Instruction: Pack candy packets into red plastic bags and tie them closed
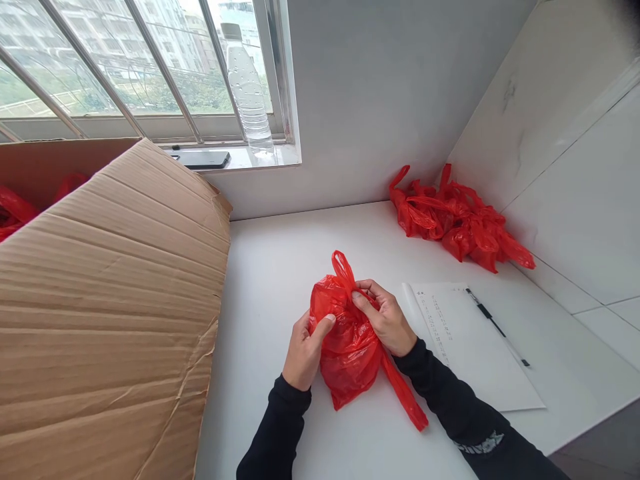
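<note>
A crumpled red plastic bag [347, 350] lies on the white table [280, 280] in front of me. My left hand [304, 353] grips its left side, thumb pressed into the plastic. My right hand [384, 319] pinches the bag near its top, where a handle loop sticks up. Another handle trails down toward my right sleeve.
A large cardboard box [110, 313] with a raised flap fills the left side; red bags [15, 210] show inside it. A pile of red bags [457, 220] lies in the far right corner. A sheet of paper [465, 343] with a pen [495, 325] lies right of my hands. A water bottle [249, 93] and a phone [200, 159] rest on the windowsill.
</note>
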Tool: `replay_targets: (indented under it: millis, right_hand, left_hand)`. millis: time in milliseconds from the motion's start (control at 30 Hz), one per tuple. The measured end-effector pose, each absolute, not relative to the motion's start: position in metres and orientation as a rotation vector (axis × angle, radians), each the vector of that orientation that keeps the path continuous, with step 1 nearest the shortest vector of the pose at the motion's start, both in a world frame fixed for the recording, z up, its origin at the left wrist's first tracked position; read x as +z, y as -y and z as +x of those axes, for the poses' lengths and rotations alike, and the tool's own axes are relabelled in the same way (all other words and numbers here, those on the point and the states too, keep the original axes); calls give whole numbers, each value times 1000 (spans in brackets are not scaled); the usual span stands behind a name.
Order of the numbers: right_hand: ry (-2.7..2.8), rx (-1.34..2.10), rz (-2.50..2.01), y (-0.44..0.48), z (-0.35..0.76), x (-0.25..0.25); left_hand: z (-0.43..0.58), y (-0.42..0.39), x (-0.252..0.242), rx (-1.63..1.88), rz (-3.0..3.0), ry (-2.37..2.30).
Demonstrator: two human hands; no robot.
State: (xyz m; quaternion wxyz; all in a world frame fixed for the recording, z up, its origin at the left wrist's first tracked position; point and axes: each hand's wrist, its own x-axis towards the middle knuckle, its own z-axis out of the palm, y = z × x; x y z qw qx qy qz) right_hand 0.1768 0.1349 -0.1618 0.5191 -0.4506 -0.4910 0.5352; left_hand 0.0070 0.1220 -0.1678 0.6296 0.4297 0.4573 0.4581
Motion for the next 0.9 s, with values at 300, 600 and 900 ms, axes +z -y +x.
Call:
replay_targets:
  millis: [300, 600, 900]
  right_hand:
    - [1173, 1294, -1075, -134, 179, -162]
    - [1182, 1275, -1096, -135, 178, -161]
    - [1169, 1299, -1076, -135, 178, -161]
  left_hand:
    - [7, -123, -169, 1056, 967, -1067]
    - [6, -123, -171, 1048, 960, -1061]
    - [7, -124, -169, 1022, 988, -1071]
